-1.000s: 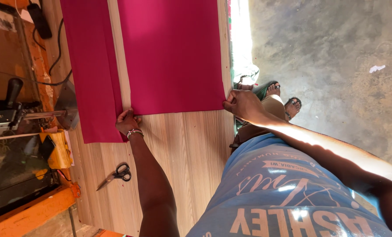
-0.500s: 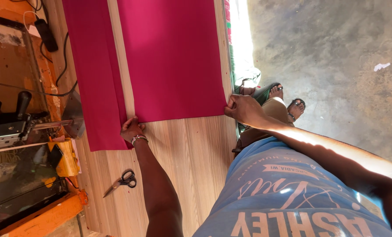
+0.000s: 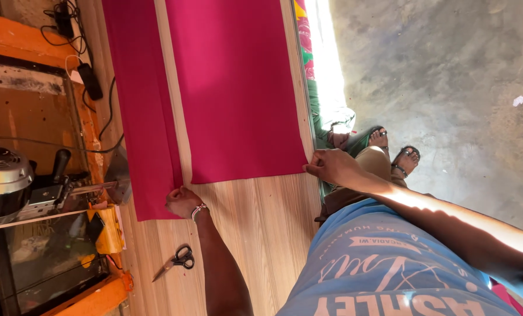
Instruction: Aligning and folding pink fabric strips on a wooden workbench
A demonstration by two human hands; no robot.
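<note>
Cloth first: magenta woven fabric sheet [image 3: 238,88], lying flat on the pale wood-grain tabletop [image 3: 255,222] and filling the upper middle of the frame, with a narrower magenta fabric strip [image 3: 141,117] just beside it on the left, apart by a thin band of bare wood.

Left hand [image 3: 182,202] at lower centre-left, curled shut where the near ends of strip and sheet come close; hard to tell which layer sits between the fingers. Right hand [image 3: 331,167] at centre-right, fingertips pinched on the sheet's near right corner, right at the table's edge.

Best handled, by the look of it, with equal pull from both hands, drawing the near edge taut and square to the table's side, wrists low, no lifting that would ripple the flat part. Worth checking that the band of wood between the pieces runs even along its whole length.

Long axis of the sheet: up and down the frame, from the near cut edge at mid-frame out past the top. Short near edge crosswise, hand to hand.

Black-handled steel scissors [image 3: 176,260] lower left on the table, well apart from the cloth.
</note>
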